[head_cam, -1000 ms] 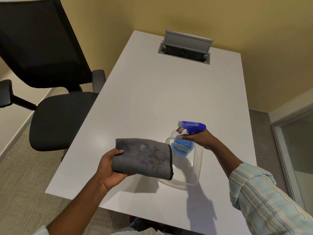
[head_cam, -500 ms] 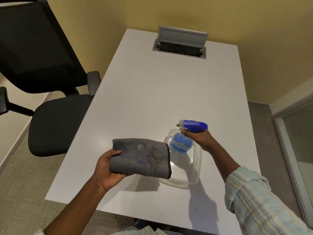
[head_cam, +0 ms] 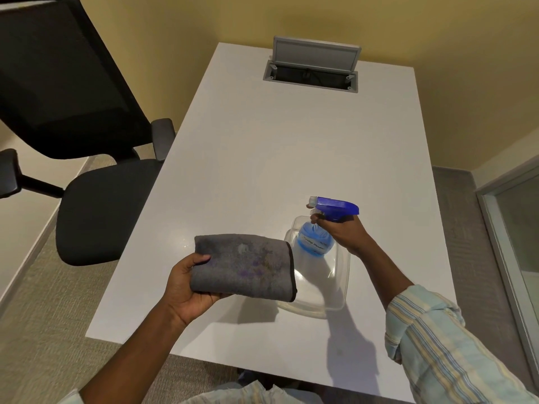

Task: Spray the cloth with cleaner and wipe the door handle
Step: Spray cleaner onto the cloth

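One cloth (head_cam: 243, 265), one spray bottle (head_cam: 316, 239), one tub (head_cam: 342, 275).

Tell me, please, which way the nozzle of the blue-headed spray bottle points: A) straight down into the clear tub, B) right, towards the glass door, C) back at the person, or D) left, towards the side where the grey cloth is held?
D: the white nozzle tip of the blue-headed spray bottle in the right hand faces left, the side where the left hand holds the folded grey cloth.

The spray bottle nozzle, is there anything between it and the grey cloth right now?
Nothing visible. The spray bottle, gripped by the right hand, has its nozzle pointing left over open table. The cloth in the left hand sits lower and left, over a clear container.
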`<state>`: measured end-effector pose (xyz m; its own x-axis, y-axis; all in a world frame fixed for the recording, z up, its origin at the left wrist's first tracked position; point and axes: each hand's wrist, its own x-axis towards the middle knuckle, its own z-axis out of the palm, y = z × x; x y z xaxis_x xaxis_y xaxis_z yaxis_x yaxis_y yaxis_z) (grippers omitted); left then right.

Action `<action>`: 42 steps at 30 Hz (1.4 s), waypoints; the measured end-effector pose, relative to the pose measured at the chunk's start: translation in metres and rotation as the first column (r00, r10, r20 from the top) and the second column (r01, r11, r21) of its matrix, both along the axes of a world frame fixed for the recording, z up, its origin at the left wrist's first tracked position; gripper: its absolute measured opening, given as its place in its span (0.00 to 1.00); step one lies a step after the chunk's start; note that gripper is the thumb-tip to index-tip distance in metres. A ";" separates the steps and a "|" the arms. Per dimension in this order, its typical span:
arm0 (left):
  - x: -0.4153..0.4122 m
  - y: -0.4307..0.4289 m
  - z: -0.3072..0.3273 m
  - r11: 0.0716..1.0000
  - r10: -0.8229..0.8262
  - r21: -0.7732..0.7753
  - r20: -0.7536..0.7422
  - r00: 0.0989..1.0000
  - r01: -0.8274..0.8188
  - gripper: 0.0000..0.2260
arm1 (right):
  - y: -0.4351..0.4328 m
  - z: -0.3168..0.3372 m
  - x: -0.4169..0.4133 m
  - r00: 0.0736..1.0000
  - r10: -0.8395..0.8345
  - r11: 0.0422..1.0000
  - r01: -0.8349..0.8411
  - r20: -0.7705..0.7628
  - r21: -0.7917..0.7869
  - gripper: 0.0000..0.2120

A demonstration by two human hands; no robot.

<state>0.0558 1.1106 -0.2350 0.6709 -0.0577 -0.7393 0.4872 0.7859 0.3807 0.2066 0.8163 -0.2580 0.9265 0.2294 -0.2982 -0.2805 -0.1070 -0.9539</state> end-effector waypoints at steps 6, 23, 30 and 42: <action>-0.001 -0.001 0.000 1.000 -0.001 0.002 0.004 1.000 0.001 0.20 | 0.005 0.008 -0.004 0.985 0.048 0.999 -0.051 0.168 0.016 0.20; -0.008 -0.008 0.002 1.000 0.024 0.005 0.003 1.000 -0.024 0.18 | -0.013 0.017 0.007 0.984 0.178 0.984 -0.178 0.029 -0.031 0.17; -0.011 -0.010 0.002 1.000 0.031 0.007 -0.001 1.000 -0.031 0.18 | -0.011 0.014 0.006 0.988 0.153 0.988 -0.152 0.018 -0.032 0.18; -0.012 -0.011 0.003 0.999 0.044 0.018 -0.002 0.999 -0.044 0.15 | -0.009 0.007 -0.001 1.000 -0.014 0.999 0.014 0.019 0.033 0.16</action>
